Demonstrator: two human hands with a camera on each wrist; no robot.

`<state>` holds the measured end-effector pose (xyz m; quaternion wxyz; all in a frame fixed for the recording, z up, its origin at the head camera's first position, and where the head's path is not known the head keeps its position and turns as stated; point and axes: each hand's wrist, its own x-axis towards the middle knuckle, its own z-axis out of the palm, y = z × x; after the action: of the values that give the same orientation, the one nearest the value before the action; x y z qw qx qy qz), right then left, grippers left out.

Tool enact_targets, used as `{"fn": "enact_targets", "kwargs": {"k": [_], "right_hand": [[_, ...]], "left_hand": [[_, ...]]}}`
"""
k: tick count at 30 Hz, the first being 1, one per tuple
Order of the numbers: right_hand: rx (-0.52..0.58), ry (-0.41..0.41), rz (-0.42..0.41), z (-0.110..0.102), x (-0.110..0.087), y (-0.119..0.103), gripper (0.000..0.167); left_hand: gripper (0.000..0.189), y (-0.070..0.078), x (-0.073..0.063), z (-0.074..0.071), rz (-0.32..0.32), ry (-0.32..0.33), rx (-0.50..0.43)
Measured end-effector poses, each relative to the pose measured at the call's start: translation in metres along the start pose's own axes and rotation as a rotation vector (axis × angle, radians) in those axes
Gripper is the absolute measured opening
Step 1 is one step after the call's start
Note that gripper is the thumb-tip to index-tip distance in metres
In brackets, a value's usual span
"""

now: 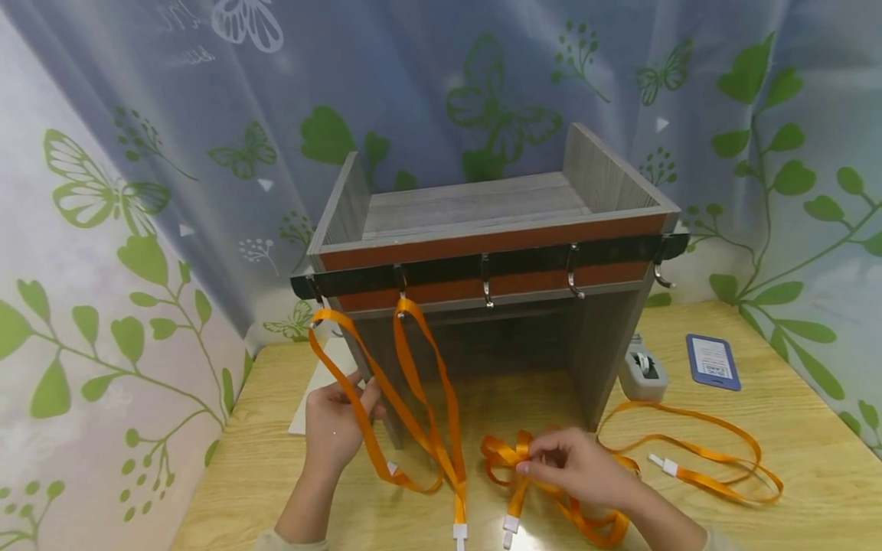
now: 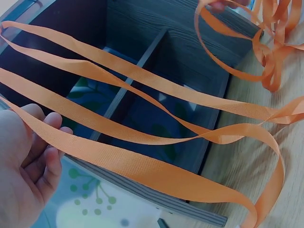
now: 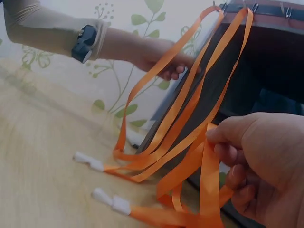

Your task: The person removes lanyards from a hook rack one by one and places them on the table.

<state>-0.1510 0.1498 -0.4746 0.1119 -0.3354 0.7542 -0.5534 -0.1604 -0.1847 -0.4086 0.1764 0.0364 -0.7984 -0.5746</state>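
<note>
Lanyards [image 3: 209, 178]: flat, orange, looped; white clips [image 3: 121, 205] apparently plastic.

Two lanyards [image 1: 449, 394] on leftmost hooks [image 1: 402, 282]; badge holder [image 1: 713, 361] on table [image 1: 806, 428], right of shelf [image 1: 475, 208]; curtain [image 1: 413, 76] behind

Home-like corner: butterfly-print curtain [image 1: 413, 84] behind a wood-grain table [image 1: 234, 474].

Plain orange lanyards [image 1: 460, 501] have white clips [image 1: 460, 531]. The shelf [image 1: 475, 207] is grey wood grain with a rust-red band [image 1: 441, 249], black rail [image 1: 441, 271] and silver hooks [image 1: 487, 289]. Green leaves and butterflies pattern the blue-grey curtain [image 1: 413, 76]. The table [image 1: 227, 459] shows yellow wood grain.
</note>
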Motion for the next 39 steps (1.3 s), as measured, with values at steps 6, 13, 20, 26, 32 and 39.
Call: {"fn": "enact_targets", "kwargs": {"k": [6,13,20,26,32,39], "right_hand": [[-0.026,-0.073,0.039,0.005,-0.005,0.013,0.025],[-0.04,-0.086,0.118,0.008,-0.012,0.021,0.024],[-0.089,-0.081,0.178,0.011,-0.016,0.025,0.024],[-0.084,-0.071,0.212,0.009,-0.017,0.025,0.012],[-0.089,-0.047,0.25,0.007,-0.019,0.021,0.016],[-0.108,0.004,0.239,0.005,-0.019,0.017,0.02]], "left_hand": [[0.018,-0.001,0.0,0.0,0.01,0.0,-0.009],[0.017,-0.002,0.0,0.001,0.035,-0.005,-0.024],[0.016,0.0,0.003,0.001,0.044,-0.011,-0.02],[0.02,0.001,0.004,0.001,0.029,-0.011,-0.017],[0.019,-0.001,0.001,0.0,0.014,-0.003,-0.009],[0.019,-0.003,0.0,0.0,0.013,-0.006,-0.004]]}}
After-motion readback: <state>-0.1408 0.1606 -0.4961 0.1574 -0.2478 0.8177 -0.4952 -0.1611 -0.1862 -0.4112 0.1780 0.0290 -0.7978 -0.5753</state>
